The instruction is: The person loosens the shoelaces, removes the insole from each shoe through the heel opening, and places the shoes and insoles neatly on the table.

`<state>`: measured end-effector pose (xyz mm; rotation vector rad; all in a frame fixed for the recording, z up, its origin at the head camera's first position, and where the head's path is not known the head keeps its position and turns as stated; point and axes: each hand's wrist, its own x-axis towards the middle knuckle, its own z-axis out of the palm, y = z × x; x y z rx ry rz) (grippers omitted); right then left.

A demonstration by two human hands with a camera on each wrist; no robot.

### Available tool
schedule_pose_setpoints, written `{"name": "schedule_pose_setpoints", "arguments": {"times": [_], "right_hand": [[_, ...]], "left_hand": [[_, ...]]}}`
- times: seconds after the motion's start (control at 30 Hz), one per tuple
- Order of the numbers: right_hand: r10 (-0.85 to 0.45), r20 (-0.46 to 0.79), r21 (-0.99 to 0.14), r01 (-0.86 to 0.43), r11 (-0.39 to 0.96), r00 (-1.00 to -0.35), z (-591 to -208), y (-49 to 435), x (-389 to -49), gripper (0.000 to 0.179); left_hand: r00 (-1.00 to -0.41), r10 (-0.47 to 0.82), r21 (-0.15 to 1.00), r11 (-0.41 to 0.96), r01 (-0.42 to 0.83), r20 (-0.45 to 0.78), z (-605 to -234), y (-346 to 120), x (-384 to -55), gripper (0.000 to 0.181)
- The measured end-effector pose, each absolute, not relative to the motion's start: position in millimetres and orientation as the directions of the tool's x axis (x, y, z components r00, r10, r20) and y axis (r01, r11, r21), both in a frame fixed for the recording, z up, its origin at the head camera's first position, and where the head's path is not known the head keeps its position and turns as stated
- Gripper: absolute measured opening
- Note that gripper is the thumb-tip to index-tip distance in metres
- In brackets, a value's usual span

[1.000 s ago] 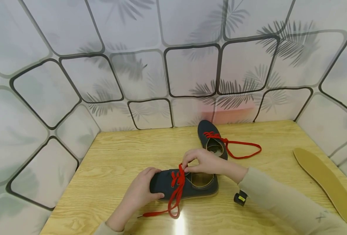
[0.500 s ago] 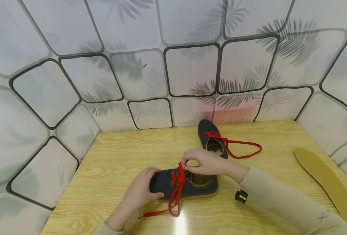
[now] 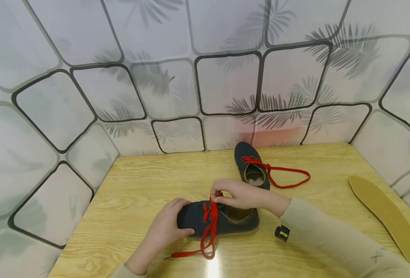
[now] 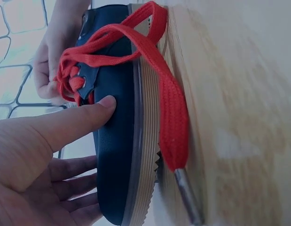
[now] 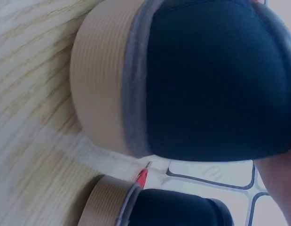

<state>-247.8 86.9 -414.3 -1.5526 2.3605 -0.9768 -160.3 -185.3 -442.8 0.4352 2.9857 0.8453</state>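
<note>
- The left grip [image 3: 168, 222] is gripping the toe of the near shoe [image 3: 224, 226], its thumb [image 4: 84, 120] pressing the side towards the person and its other fingers reaching round the far side.
- The right grip [image 3: 234, 193] is pinching the red lace [image 4: 173, 117] above the throat of that shoe, to the right of the left grip; the exact path of the strands at the fingertips is remaining hidden.
- The near shoe is standing upright on the table [image 3: 149, 181], its toe lying within the left grip and its opening lying just beside the right grip.
- Below the right grip, the lace is trailing over the near side in a loop, its metal tip [image 4: 185, 193] pointing away from the shoe.
- Beyond the right grip, the far shoe [image 3: 247, 164] is standing upright, its own lace [image 3: 288, 168] looping out to the right across the table.
- Well to the right of the right grip, an insole [image 3: 387, 220] is lying flat.
- Behind both grips, a patterned wall [image 3: 177, 88] is enclosing the table.
</note>
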Motion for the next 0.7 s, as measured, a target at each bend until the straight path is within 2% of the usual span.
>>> {"name": "schedule_pose_setpoints", "arguments": {"times": [0.23,0.5,0.7], "right_hand": [[-0.855,0.216,-0.590,-0.760,0.271,-0.472,-409,88,-251,0.006],[-0.829,0.243,-0.503,-0.796,0.336,-0.504,-398,96,-256,0.003],[-0.824,0.196,-0.456,-0.793,0.403,-0.532,-391,98,-253,0.006]], "left_hand": [[-0.966,0.251,0.518,0.820,0.242,0.054,-442,-185,-159,0.074],[-0.966,0.256,0.514,0.824,0.240,0.040,-442,-185,-159,0.074],[-0.964,0.262,0.509,0.824,0.247,0.043,-443,-185,-159,0.074]]}}
